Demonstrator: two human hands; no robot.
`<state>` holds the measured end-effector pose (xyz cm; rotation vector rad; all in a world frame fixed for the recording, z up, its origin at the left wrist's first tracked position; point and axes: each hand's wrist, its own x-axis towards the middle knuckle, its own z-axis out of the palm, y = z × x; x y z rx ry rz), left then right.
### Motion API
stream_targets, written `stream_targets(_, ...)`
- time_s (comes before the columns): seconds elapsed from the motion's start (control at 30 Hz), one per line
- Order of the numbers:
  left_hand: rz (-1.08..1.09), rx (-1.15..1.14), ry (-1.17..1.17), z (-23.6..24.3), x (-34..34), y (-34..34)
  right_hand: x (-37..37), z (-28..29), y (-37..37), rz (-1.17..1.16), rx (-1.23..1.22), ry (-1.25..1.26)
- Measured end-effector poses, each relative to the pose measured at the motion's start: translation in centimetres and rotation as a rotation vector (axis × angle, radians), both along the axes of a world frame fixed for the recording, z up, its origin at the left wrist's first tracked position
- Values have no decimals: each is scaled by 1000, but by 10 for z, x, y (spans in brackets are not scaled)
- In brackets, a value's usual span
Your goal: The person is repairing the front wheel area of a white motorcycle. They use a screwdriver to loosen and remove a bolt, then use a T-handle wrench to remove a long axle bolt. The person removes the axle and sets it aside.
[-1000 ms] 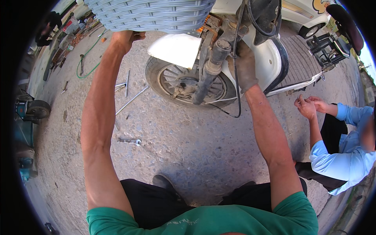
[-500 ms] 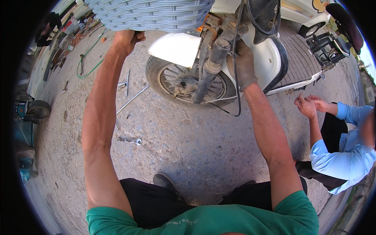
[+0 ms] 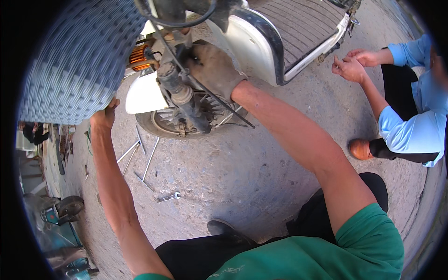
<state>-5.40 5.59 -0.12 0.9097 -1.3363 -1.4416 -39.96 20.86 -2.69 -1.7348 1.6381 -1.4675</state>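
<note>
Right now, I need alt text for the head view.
A gloved right hand is at the front fork of a white scooter; the left hand is at the lower edge of a grey-blue woven basket. Metal rods and a wrench lie on the ground. At right, another person holds their hands close together.

Rough grey ground (image 3: 224, 172) carries an open-ended wrench (image 3: 169, 197) and, near it, slender metal T-shaped tools (image 3: 151, 158); toward the ground's left edge stands a teal machine (image 3: 49, 215) with a black wheel (image 3: 71, 206).
</note>
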Motion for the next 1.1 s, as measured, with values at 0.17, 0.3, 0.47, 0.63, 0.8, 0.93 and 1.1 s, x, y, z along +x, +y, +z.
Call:
stream_targets(0.17,42,40,-31,14,-7,9,-2,2,7,-11,-42,-91)
stream_targets(0.3,125,25,-73,21,-20,15,-1,1,7,-6,-54,-66)
stream_targets(0.47,123,39,-106,25,-22,15,-1,-4,4,-22,-26,-62)
stream_targets(0.63,82,26,-132,31,-15,12,-3,-4,4,-14,21,-102)
stream_targets(0.8,14,-14,-103,35,-14,6,-3,-1,5,-6,3,-90)
stream_targets(0.93,46,37,-74,31,-9,5,-2,-2,7,-30,16,-61)
stream_targets(1.1,17,36,-83,29,-5,1,-2,-1,5,-24,10,-129)
